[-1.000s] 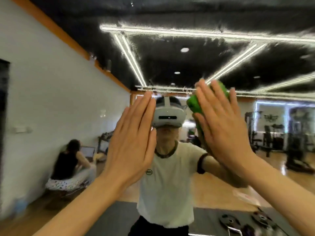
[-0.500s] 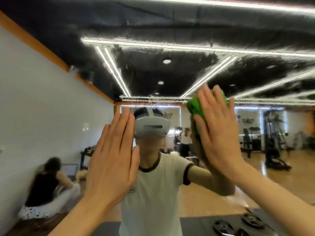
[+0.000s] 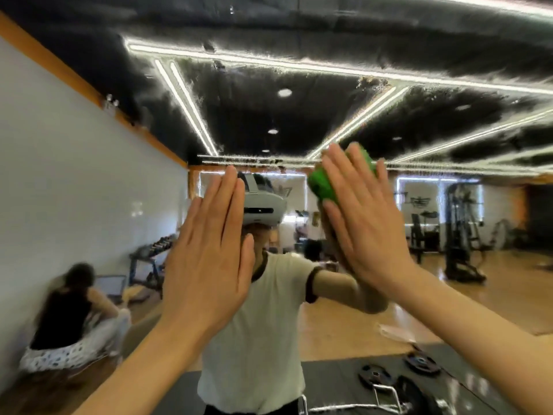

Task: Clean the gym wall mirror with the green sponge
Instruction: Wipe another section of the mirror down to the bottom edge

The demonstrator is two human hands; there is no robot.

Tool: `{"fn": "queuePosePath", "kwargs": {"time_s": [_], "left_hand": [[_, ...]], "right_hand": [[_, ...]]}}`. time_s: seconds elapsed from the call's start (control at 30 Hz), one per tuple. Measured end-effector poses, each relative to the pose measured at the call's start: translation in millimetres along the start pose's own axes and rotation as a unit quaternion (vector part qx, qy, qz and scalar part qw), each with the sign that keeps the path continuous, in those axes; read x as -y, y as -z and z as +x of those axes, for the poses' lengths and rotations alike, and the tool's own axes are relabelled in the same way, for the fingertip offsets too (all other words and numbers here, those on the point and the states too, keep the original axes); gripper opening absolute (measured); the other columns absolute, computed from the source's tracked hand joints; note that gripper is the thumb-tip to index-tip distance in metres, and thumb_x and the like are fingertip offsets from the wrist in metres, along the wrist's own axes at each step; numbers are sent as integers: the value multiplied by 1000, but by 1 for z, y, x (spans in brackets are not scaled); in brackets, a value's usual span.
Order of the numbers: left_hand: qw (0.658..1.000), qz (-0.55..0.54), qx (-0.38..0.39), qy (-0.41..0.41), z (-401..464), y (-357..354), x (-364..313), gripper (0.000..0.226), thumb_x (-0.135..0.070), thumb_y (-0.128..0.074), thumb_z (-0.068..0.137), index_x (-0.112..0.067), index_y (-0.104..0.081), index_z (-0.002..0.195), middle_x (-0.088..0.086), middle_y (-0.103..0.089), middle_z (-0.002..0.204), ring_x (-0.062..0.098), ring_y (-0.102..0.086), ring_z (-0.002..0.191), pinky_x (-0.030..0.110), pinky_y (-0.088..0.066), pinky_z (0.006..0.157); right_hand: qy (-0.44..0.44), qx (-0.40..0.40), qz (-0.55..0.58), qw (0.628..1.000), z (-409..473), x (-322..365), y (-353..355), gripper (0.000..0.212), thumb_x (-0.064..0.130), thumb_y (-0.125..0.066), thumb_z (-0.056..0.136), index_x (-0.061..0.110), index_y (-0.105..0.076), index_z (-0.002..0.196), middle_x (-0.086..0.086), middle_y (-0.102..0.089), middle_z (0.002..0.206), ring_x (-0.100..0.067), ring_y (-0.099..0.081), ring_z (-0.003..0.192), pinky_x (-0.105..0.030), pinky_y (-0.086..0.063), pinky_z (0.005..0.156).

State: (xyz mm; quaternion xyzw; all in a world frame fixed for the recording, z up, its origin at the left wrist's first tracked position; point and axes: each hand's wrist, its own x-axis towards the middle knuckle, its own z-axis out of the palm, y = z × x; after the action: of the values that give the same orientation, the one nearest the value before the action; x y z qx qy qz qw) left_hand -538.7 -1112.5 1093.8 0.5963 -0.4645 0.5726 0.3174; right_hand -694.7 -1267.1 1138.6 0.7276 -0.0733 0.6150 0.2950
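The wall mirror [image 3: 374, 94] fills the view and reflects the gym and me. My right hand [image 3: 363, 217] is raised with straight fingers and presses the green sponge [image 3: 324, 185] flat against the glass. Only the sponge's left part and a bit of its top edge show past my fingers. My left hand [image 3: 209, 259] is raised beside it, palm toward the mirror, fingers straight and together, holding nothing. Whether it touches the glass I cannot tell.
In the reflection, a person [image 3: 65, 319] sits on the floor at the left by the white wall. Weight plates [image 3: 419, 362] lie on a dark mat at lower right. Gym machines [image 3: 457, 235] stand at the far right on the wooden floor.
My right hand has kept the sponge pressed on the mirror, shifting slightly. My view has swung around, tilting up and to the left, then part-way back. Both hands stay flat and raised.
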Motion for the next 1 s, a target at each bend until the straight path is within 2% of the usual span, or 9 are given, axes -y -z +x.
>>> {"fn": "queuePosePath", "kwargs": {"time_s": [0.1, 0.17, 0.27, 0.37, 0.43, 0.6, 0.77, 0.9, 1.0], "left_hand": [[1000, 3, -6, -9, 1, 1, 1, 64, -29, -30, 103, -4, -16, 161, 10, -11, 169, 19, -4, 157, 37, -4, 127], [1000, 2, -6, -11, 1, 1, 1, 64, -28, -29, 103, -3, -16, 161, 10, -12, 169, 19, -4, 157, 38, -5, 127], [1000, -10, -5, -3, 2, 3, 0, 63, -28, -29, 104, -3, -16, 161, 11, -12, 169, 21, -6, 157, 37, -4, 127], [999, -30, 4, -27, 0, 8, 2, 63, -25, -32, 104, -1, -17, 160, 12, -12, 169, 22, -7, 157, 35, -2, 127], [999, -22, 7, -33, -6, 14, 9, 64, -22, -37, 103, -2, -16, 160, 10, -10, 170, 20, -4, 157, 33, 2, 127], [1000, 25, 5, 13, -19, 20, 31, 70, -28, -38, 101, -2, -13, 161, 12, -6, 170, 20, 0, 157, 33, 5, 127], [999, 36, -1, 11, -21, 14, 33, 68, -34, -33, 103, -2, -16, 160, 12, -8, 170, 23, -5, 157, 36, -2, 127], [999, 35, -17, 5, -20, 12, 34, 67, -34, -33, 104, -2, -15, 160, 13, -9, 169, 23, -7, 157, 36, -4, 127], [999, 42, -16, -1, -21, 12, 34, 67, -34, -31, 104, -1, -15, 160, 14, -11, 169, 26, -10, 156, 39, -7, 126]], "right_hand": [[-158, -68, 19, 985, 86, -20, 0, 57, 30, -22, 106, 4, -30, 156, -14, -25, 165, -31, -13, 154, -41, 4, 124], [-175, -74, 21, 982, 84, 2, -8, 54, 24, -30, 106, 5, -27, 157, -13, -21, 166, -30, -11, 155, -44, 3, 124], [-35, -13, -4, 999, 0, 50, -16, 57, 14, -48, 104, 4, -28, 156, -14, -22, 165, -30, -13, 154, -45, 0, 126], [123, 55, -31, 990, -69, 63, -8, 56, 24, -42, 105, 7, -28, 156, -12, -22, 165, -26, -14, 154, -43, -1, 127], [154, 66, -48, 985, -54, 45, -6, 56, 27, -38, 105, 9, -25, 157, -11, -21, 165, -25, -14, 154, -42, 0, 127], [-106, -68, 15, 992, 84, 64, -23, 56, 29, -28, 105, 5, -32, 155, -15, -27, 164, -31, -18, 153, -49, -4, 125], [125, -13, -4, 992, 90, 60, -24, 54, 31, -30, 107, 5, -37, 153, -14, -33, 161, -30, -25, 151, -47, -11, 125], [-88, -27, 16, 996, 41, -18, 4, 53, 29, -27, 108, 7, -29, 157, -11, -24, 165, -24, -11, 155, -37, 4, 126], [-222, -66, 13, 973, 34, -16, 12, 54, 24, -28, 106, 3, -30, 156, -14, -23, 165, -29, -11, 154, -44, 1, 125]]}}
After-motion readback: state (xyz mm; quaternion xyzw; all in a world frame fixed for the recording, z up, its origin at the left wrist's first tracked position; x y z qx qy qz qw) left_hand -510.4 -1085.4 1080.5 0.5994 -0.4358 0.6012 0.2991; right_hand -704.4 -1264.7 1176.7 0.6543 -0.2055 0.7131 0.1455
